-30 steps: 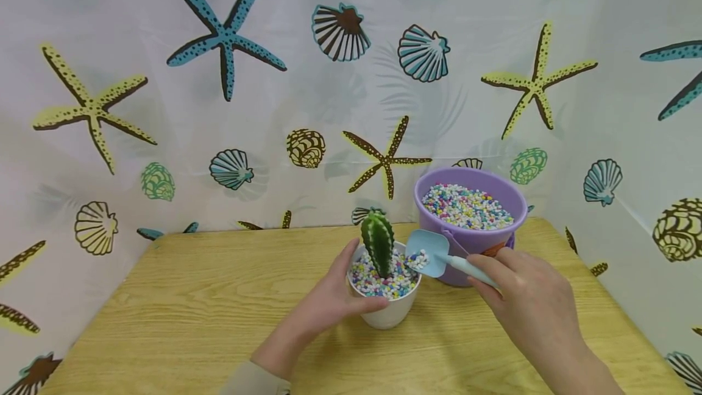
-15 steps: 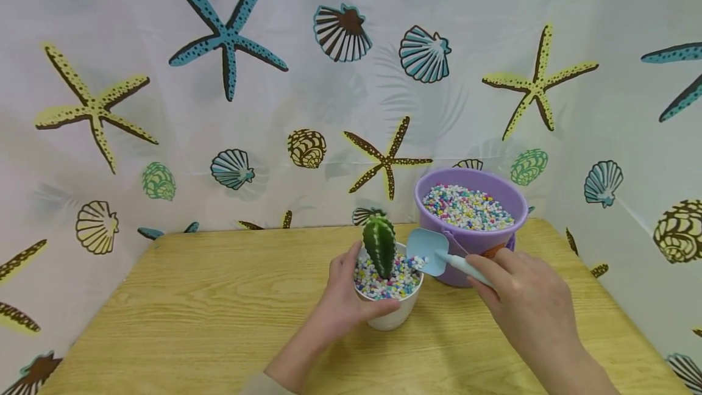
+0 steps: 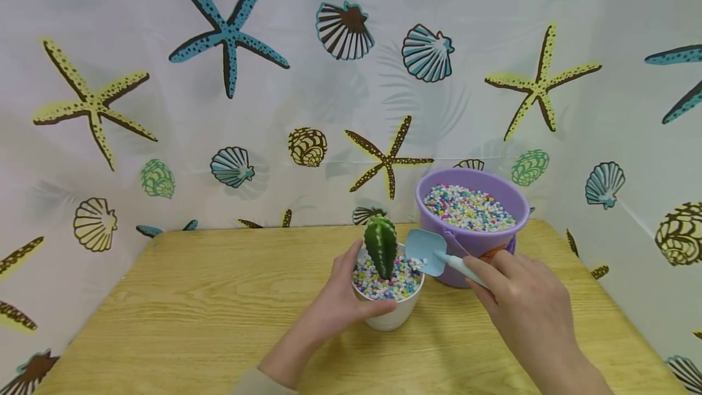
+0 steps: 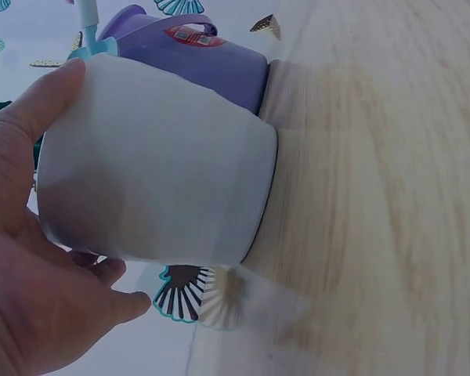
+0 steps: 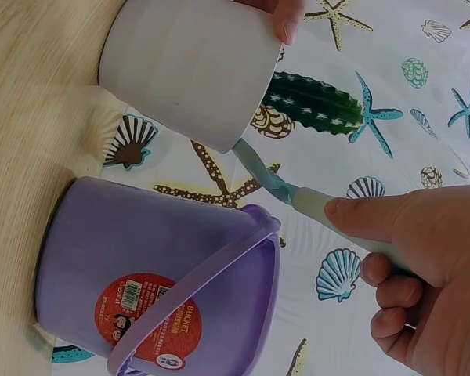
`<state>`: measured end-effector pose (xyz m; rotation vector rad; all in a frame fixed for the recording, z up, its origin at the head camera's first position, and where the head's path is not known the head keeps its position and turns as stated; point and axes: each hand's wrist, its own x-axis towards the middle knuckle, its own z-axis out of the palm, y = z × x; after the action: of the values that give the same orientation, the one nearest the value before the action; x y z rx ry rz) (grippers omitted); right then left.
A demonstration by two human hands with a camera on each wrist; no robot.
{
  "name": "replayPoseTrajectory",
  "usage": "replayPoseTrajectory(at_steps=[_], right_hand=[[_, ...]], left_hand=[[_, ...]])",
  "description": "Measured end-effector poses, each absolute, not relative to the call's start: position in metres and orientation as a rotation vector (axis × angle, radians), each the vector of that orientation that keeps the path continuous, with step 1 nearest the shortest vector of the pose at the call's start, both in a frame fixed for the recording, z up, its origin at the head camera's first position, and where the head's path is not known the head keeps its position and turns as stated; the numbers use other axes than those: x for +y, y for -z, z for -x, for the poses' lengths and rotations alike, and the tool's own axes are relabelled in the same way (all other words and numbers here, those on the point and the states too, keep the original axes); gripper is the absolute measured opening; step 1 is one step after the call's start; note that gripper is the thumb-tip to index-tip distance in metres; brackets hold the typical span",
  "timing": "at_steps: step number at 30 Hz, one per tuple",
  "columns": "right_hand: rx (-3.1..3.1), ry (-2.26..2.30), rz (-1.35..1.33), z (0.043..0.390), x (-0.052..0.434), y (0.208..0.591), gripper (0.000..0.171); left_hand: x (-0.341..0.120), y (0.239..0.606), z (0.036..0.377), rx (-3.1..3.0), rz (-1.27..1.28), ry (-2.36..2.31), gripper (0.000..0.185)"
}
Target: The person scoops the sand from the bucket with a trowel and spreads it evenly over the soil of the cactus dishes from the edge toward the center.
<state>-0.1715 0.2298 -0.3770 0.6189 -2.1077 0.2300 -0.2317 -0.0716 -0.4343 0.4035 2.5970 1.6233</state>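
A green cactus (image 3: 380,247) stands in a white flower pot (image 3: 392,318) filled with small multicoloured pebbles (image 3: 384,288). My left hand (image 3: 342,297) grips the pot near its rim, thumb at the front and fingers round the far side. Between thumb and fingers, my right hand (image 3: 529,297) holds the handle of a light blue toy shovel (image 3: 428,247). The shovel's blade tilts down at the pot's right rim, with a few pebbles at its lower left edge. In the right wrist view the blade's tip (image 5: 254,164) meets the pot's rim, and the cactus shows beyond.
A purple bucket (image 3: 482,239) holding many multicoloured pebbles stands behind the shovel, close to the pot's right. Its handle hangs down one side, near a red label (image 5: 149,317). Around the wooden table (image 3: 219,297) hangs a sea-patterned cloth (image 3: 263,102).
Pebbles have slid off the shovel's blade toward the pot, so fewer lie on it now. My left hand and the pot have shifted slightly right.
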Motion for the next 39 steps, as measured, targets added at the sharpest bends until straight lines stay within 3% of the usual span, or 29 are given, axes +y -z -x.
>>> replayPoseTrajectory(at_steps=[11,19,34,39], right_hand=[[-2.055,-0.205,-0.643,0.173,0.225,0.38,0.049],[-2.096,-0.188,-0.629,0.171,0.223,0.38,0.03],[-2.009,-0.236,-0.605,0.172,0.224,0.376,0.022],[-1.993,-0.216,-0.593,0.171,0.226,0.373,0.04]], left_hand=[[-0.062,0.437,0.228,2.653,-0.331,-1.643,0.133],[-0.061,0.44,0.229,2.638,-0.31,-1.652,0.134],[-0.061,0.444,0.233,2.57,-0.336,-1.701,0.134],[-0.061,0.444,0.232,2.583,-0.342,-1.694,0.135]])
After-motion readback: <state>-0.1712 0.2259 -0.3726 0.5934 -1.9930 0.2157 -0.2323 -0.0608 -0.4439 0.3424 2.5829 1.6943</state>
